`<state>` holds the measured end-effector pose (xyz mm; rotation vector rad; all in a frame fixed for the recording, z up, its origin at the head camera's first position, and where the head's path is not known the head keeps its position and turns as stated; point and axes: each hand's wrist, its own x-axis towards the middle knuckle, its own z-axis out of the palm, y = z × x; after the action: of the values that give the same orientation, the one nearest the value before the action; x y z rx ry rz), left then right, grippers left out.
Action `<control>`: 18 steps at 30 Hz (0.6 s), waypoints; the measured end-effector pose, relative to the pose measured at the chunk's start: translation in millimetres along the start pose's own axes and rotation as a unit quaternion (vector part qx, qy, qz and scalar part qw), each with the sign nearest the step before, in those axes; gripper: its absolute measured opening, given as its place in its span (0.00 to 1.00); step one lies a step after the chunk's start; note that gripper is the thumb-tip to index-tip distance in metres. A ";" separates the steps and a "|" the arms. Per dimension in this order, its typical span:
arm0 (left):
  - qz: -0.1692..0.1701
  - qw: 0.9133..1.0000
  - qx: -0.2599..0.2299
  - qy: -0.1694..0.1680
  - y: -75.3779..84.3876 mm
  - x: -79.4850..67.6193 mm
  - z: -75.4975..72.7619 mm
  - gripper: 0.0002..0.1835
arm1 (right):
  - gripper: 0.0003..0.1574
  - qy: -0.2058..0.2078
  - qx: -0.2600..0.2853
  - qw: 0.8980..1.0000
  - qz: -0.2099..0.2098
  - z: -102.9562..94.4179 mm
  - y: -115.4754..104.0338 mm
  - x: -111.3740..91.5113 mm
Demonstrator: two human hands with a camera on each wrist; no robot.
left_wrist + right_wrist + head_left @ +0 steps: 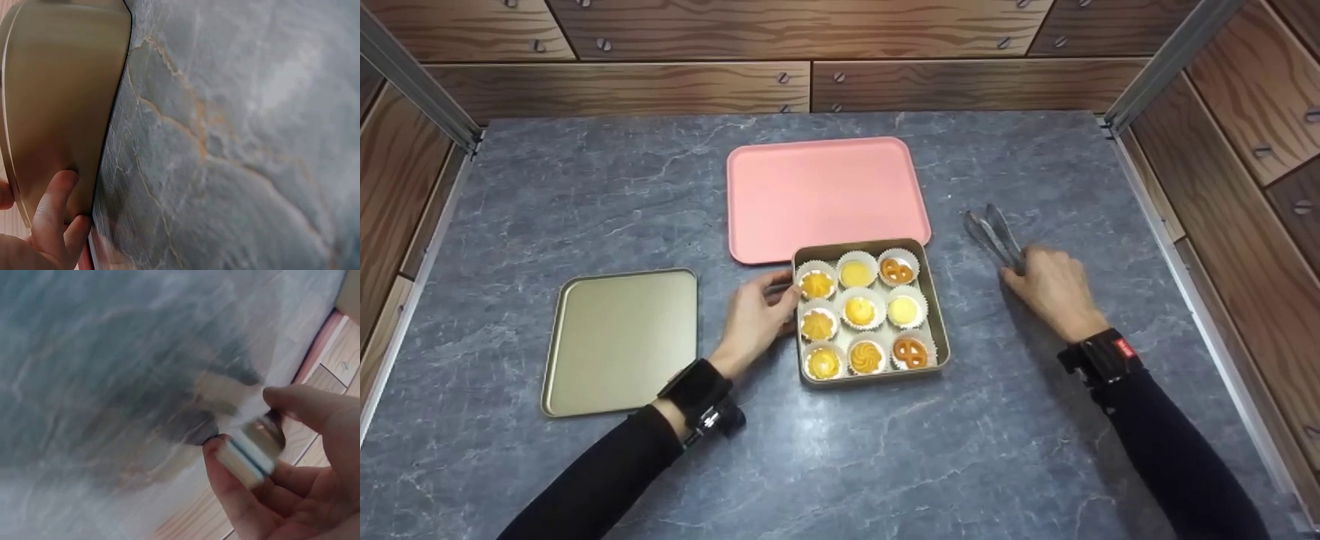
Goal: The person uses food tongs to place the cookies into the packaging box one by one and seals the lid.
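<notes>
A square gold tin (937,330) holds several small pastries and cookies in white paper cups, among them a pretzel-shaped cookie (910,352) and a swirled cookie (866,357). My left hand (757,311) is at the tin's left side. In the left wrist view, its fingers (53,208) rest against the outer wall, with the thumb at the rim. Well to the right of the tin, my right hand (1054,289) grips metal tongs (997,229) by the closed end. Their two arms point forward and left, spread apart. The right wrist view shows them blurred between thumb and fingers.
Directly behind the tin lies a pink tray (825,195), its front edge right by the tin. The tin's lid (622,337) lies at the left. Wood-patterned panels (780,30) border the grey marbled table (870,465) at the back and sides.
</notes>
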<state>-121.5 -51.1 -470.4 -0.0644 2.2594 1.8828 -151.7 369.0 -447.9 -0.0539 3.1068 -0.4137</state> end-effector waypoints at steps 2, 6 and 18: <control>-0.001 1.000 0.001 0.002 -0.1 0.1 0.0 0.24 | 0.19 -0.015 -0.003 1.000 0.002 -1.0 0.4 2.5; 0.001 1.000 0.005 0.003 0.3 0.6 1.2 0.24 | 0.20 -0.031 -0.004 1.000 0.002 -3.6 3.8 4.6; 0.013 1.000 0.016 0.011 -0.2 -0.6 -0.4 0.23 | 0.22 -0.056 0.000 0.998 -0.006 -4.8 14.8 10.6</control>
<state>-121.0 -51.5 -470.5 -0.0521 2.3138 1.8671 -162.9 384.2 -447.1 -0.0938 2.9988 -0.3962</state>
